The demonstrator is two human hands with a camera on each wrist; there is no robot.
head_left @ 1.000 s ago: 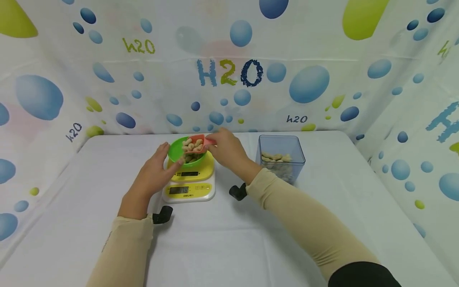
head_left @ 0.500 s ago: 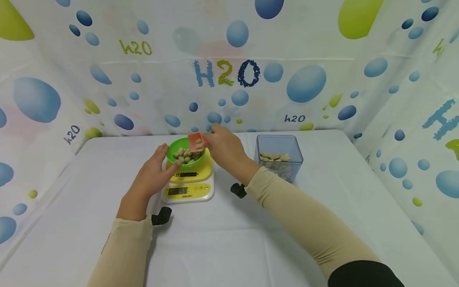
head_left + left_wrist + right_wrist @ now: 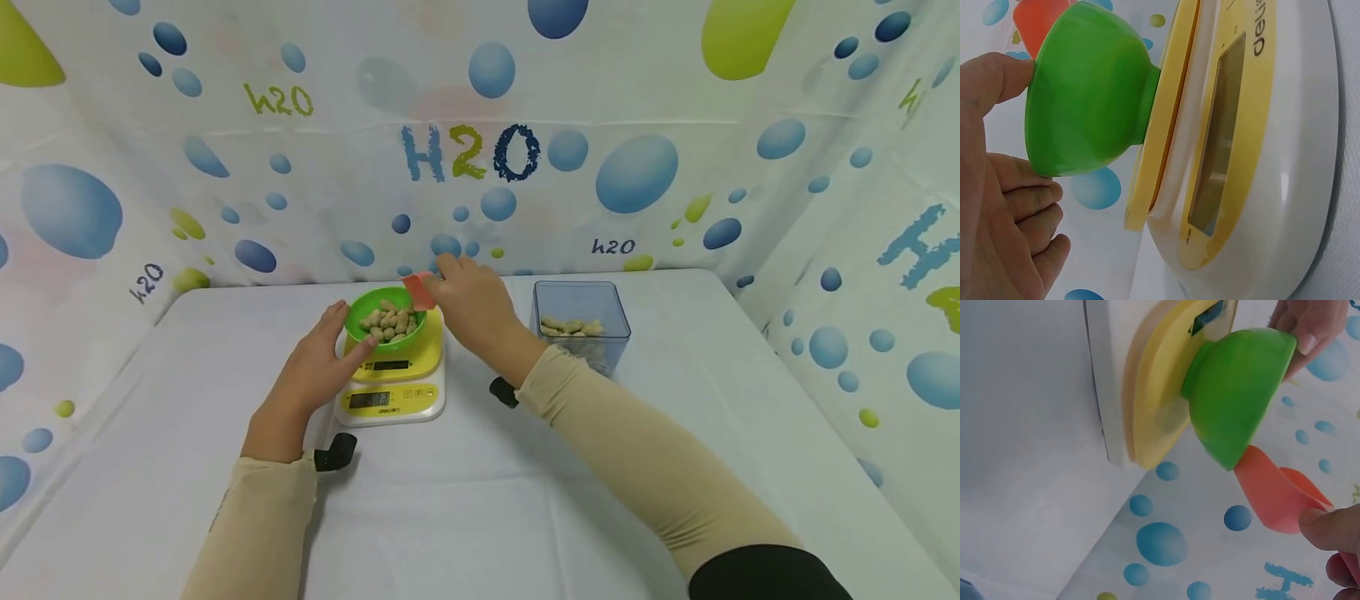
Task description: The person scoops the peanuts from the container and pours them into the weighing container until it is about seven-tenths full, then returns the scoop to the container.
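A green bowl [image 3: 360, 310] holding shelled-in peanuts [image 3: 388, 323] sits on a yellow and white digital kitchen scale [image 3: 431, 407]. My left hand [image 3: 315, 367] holds the bowl's left side, thumb and fingers at the rim; in the left wrist view the thumb [image 3: 1010, 75] and a fingertip touch the rim. With my right hand [image 3: 472, 308] I grip the handle of a coral-red scoop [image 3: 420, 292], tipped over the bowl's right rim. Its lip meets the green rim in the right wrist view. The scoop's inside is hidden from the head view.
A clear bluish square container [image 3: 583, 308] with more peanuts [image 3: 572, 327] stands to the right of my right hand. White cloth covers the table [image 3: 465, 517]. A printed curtain [image 3: 337, 192] hangs behind its far edge.
The scoop went from level and full of peanuts to steeply tipped, and its peanuts dropped into the bowl. The bowl's heap has grown. My left hand stays at the rim.
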